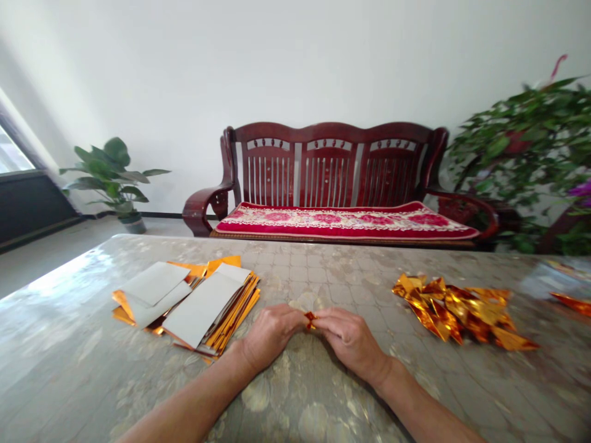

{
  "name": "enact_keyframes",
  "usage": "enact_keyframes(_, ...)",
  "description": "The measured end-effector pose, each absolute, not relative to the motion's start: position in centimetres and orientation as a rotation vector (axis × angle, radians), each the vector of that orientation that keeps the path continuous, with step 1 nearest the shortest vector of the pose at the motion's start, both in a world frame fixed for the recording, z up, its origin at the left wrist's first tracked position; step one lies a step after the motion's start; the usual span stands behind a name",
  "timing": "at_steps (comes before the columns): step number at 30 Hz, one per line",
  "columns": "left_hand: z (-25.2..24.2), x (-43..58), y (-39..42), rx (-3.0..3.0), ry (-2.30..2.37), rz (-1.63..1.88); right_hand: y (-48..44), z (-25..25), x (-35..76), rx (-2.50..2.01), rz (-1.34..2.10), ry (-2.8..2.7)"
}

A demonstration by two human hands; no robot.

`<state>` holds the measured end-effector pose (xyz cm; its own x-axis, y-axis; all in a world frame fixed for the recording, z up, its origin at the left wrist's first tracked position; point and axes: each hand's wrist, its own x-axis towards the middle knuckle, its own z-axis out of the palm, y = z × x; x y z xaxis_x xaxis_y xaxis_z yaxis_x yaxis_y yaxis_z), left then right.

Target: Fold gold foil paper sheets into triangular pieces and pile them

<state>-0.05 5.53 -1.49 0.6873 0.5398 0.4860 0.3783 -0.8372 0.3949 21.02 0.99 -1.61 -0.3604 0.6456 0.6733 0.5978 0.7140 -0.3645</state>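
Between my two hands, just above the patterned tabletop (295,400), is a small piece of shiny gold-orange foil paper (309,320). My left hand (276,329) pinches its left side, and my right hand (348,338) pinches the right side. Most of the paper is hidden by the fingers, so its full shape does not show. Left of my left hand lies a stack of foil paper sheets (203,304), several with their pale backs up and orange edges showing. Over to the right sits a pile of folded gold foil pieces (457,307) with pointed ends.
A clear plastic bag (554,280) with an orange foil piece (572,303) by it lies at the table's right edge. Beyond the table stands a dark red wooden bench (330,166) with a red floral cushion (346,221). Potted plants (115,172) flank it.
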Motion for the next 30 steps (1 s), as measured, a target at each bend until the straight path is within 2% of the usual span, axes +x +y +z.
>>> enact_keyframes(17, -1.2, 0.9, 4.2, 2.316, 1.013, 0.885, 0.9, -1.5, 20.7, -0.987, 0.182, -2.042)
enact_keyframes(24, -1.0, 1.6, 4.1, 2.152, 1.165, 0.855, 0.9, -1.9, 20.2, -1.321, 0.384, -1.885)
enact_keyframes(30, -0.2, 1.8, 4.1, 2.220, 1.215, 0.694, 0.8, -1.8, 20.0, -1.413, 0.443, -1.890)
